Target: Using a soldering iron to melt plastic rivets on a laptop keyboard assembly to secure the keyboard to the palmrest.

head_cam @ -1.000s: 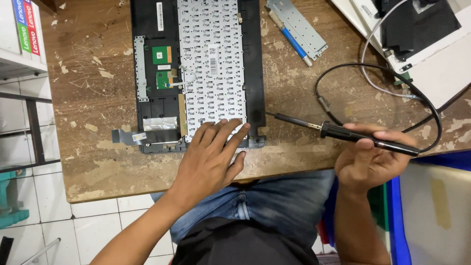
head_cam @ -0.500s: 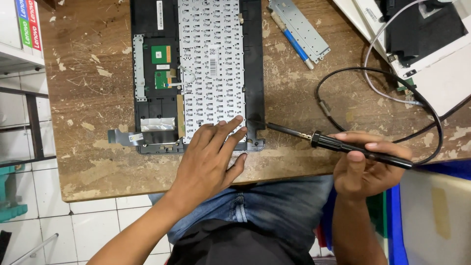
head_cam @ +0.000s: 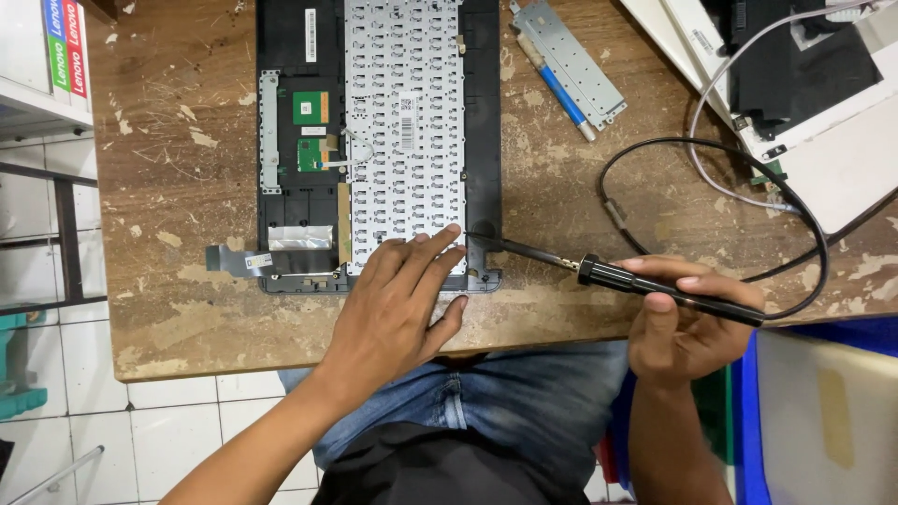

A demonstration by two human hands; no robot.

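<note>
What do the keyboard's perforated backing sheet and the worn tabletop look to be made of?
The silver perforated backing sheet looks like thin stamped metal, matte grey with punched holes. The brown scuffed tabletop seems wood or wood laminate: grain shows, with pale chips where the surface has flaked.

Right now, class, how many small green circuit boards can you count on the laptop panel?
2: one green board left of the metal keyboard back, another green board just below it. Others may be hidden.

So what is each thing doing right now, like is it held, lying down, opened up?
Soldering iron: held in the right hand, tip at the keyboard's edge.
Left hand: flat, fingers pressing on the keyboard.
Laptop keyboard panel: upside down, metal back showing.
Black cord: looped on the wooden table.
Blue pen: lying on a metal bracket.
</note>
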